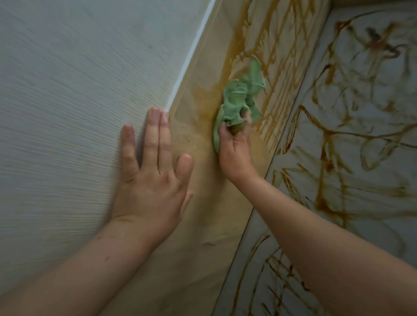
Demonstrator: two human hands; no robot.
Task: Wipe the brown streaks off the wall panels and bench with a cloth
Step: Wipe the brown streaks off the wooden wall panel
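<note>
Head view: nearest the camera, two bare forearms reached forward. The left hand lay flat on the pale textured wall panel, fingers straight and slightly spread, holding nothing; its index and middle fingertips sat at the lower end of a white trim strip, and the thumb lay over the adjoining beige panel. Further on, the right hand was pressed toward the beige panel, its fingers curled round the lower part of a green cloth. The cloth was bunched; most of it stood out beyond the fingertips, and one fold hung down the hand's left side. A smeared yellow-brown patch surrounded the cloth on the panel. Beyond the cloth, brown streaks ran up the beige panel in crossing lines. To the right, a grey surface met the beige panel along an edge and carried darker brown streaks throughout; whether it was bench or wall could not be told.
</note>
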